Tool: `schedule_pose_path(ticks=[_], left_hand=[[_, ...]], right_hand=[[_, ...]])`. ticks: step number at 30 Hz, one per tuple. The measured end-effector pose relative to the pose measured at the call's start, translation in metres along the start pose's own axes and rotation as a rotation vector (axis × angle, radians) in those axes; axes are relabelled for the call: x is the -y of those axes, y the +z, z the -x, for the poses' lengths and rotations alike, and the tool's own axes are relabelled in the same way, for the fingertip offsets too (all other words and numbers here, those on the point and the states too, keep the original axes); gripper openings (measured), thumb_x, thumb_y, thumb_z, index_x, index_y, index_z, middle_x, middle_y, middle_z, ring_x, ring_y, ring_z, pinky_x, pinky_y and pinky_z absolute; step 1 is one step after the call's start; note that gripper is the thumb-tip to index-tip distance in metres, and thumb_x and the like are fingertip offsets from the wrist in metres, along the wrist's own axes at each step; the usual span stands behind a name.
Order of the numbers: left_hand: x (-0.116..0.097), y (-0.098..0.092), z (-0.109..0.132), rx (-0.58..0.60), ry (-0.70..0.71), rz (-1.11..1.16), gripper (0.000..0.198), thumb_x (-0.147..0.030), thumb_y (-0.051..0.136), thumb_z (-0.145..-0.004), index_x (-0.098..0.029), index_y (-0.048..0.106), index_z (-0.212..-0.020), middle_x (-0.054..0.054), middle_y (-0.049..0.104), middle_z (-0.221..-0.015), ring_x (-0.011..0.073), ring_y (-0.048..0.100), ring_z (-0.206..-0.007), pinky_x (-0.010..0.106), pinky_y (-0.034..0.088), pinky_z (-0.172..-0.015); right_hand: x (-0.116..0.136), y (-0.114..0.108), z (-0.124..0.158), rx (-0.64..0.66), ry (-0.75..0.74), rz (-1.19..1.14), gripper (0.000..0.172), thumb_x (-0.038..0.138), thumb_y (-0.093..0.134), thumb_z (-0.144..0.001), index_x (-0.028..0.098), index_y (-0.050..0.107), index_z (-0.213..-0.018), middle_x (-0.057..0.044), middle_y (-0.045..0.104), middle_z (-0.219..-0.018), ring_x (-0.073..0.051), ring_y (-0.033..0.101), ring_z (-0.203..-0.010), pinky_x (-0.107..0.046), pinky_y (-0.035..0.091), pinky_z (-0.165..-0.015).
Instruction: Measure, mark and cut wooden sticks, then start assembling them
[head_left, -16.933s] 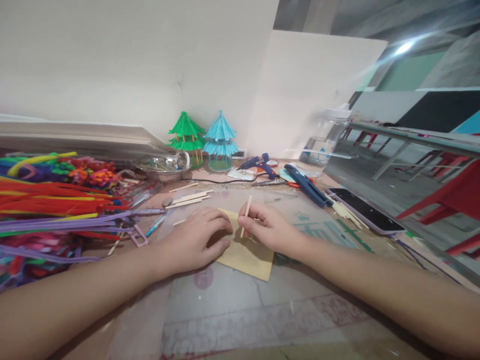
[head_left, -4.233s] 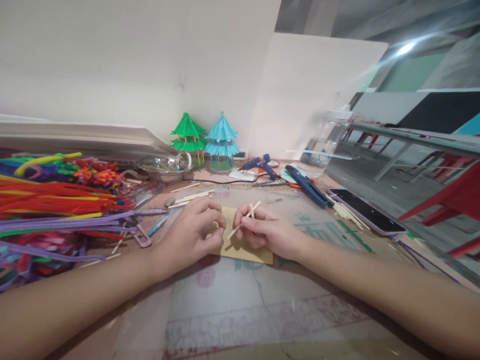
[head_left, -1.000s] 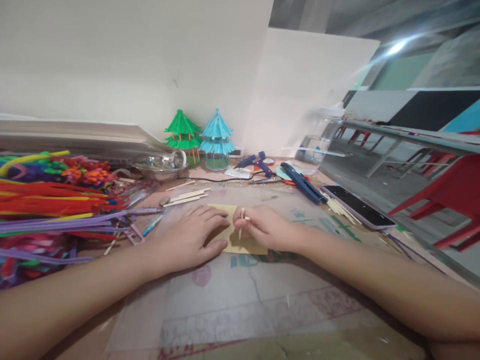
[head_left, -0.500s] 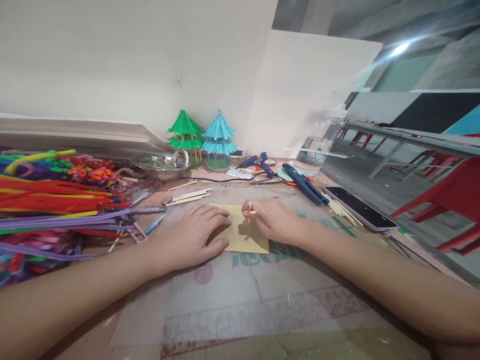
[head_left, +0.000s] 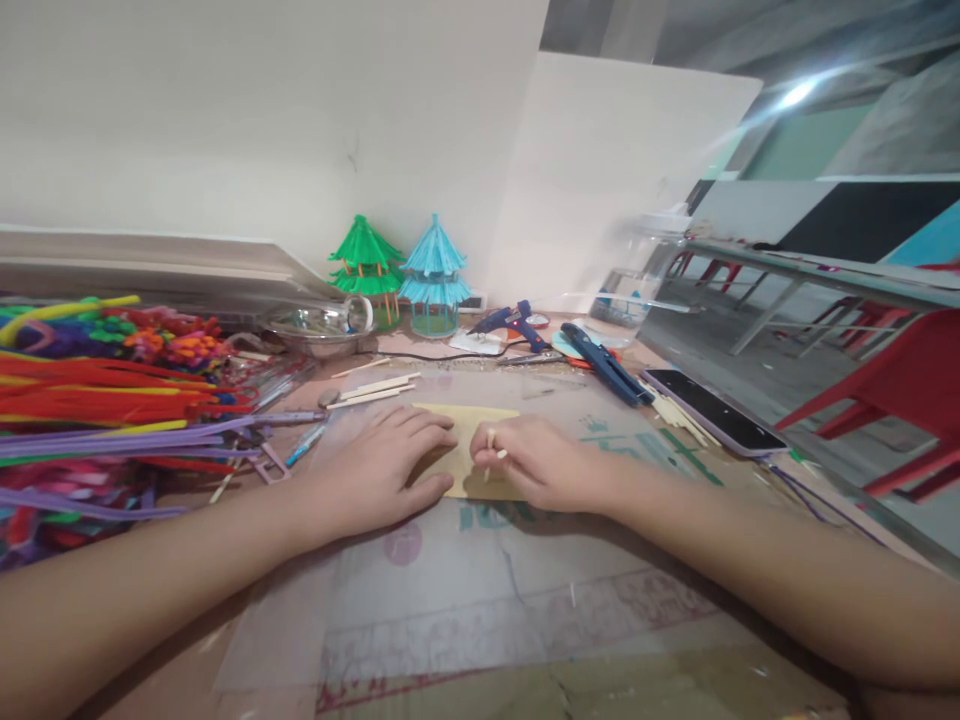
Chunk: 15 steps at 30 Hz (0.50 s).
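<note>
A yellow card lies on the clear plastic sheet in front of me. My left hand lies flat over the card's left side, its fingers stretched out. My right hand is closed in a pinch on a small pale stick over the card's right half. The stick's lower end comes close to the card; whether it touches cannot be made out.
Pipe cleaners heap up at the left. Green and blue small pagodas stand behind, with a glue gun. A utility knife and phone lie right; loose sticks lie behind my left hand.
My right hand has moved slightly left and lower over the card with the small stick. My left hand stays flat on the card. The view has shifted slightly.
</note>
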<state>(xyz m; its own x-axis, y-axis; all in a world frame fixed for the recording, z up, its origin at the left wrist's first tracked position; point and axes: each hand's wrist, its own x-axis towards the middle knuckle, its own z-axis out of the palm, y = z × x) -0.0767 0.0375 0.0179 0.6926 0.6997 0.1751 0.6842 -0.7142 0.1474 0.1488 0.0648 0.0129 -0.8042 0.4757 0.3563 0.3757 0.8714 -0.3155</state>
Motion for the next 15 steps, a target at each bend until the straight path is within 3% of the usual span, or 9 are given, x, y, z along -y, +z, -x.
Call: schedule_pose_path(ticks=[5,11,15], left_hand=[[-0.001,-0.0001,0.0003,-0.005,-0.032,-0.016,0.036,-0.038,0.049,-0.091,-0.018,0.059,-0.119,0.011,0.06,-0.129,0.0274,0.05,-0.122,0.048,0.04,-0.105],[0.0001,0.0004,-0.0001,-0.008,0.007,-0.008,0.031,-0.037,0.048,-0.092,-0.021,0.06,-0.116,0.009,0.06,-0.128,0.0262,0.051,-0.121,0.046,0.041,-0.104],[-0.0001,-0.0004,-0.0009,0.002,-0.036,-0.021,0.036,-0.039,0.047,-0.092,-0.018,0.059,-0.119,0.01,0.06,-0.13,0.0265,0.05,-0.123,0.046,0.04,-0.105]], right_hand=[[-0.0035,-0.0025,-0.0017,0.013,0.173,0.138,0.021,0.024,0.035,-0.095,0.018,0.055,-0.09,-0.008,0.066,-0.076,-0.022,0.061,-0.069,-0.031,0.042,-0.065],[0.0025,0.0029,0.0011,-0.02,0.023,-0.104,0.029,0.032,0.028,-0.099,0.021,0.049,-0.082,-0.006,0.064,-0.081,-0.017,0.06,-0.072,-0.028,0.044,-0.069],[-0.0048,-0.0019,-0.0004,-0.019,0.116,-0.023,0.024,0.032,0.033,-0.096,0.021,0.049,-0.082,-0.004,0.061,-0.072,-0.018,0.056,-0.066,-0.028,0.04,-0.065]])
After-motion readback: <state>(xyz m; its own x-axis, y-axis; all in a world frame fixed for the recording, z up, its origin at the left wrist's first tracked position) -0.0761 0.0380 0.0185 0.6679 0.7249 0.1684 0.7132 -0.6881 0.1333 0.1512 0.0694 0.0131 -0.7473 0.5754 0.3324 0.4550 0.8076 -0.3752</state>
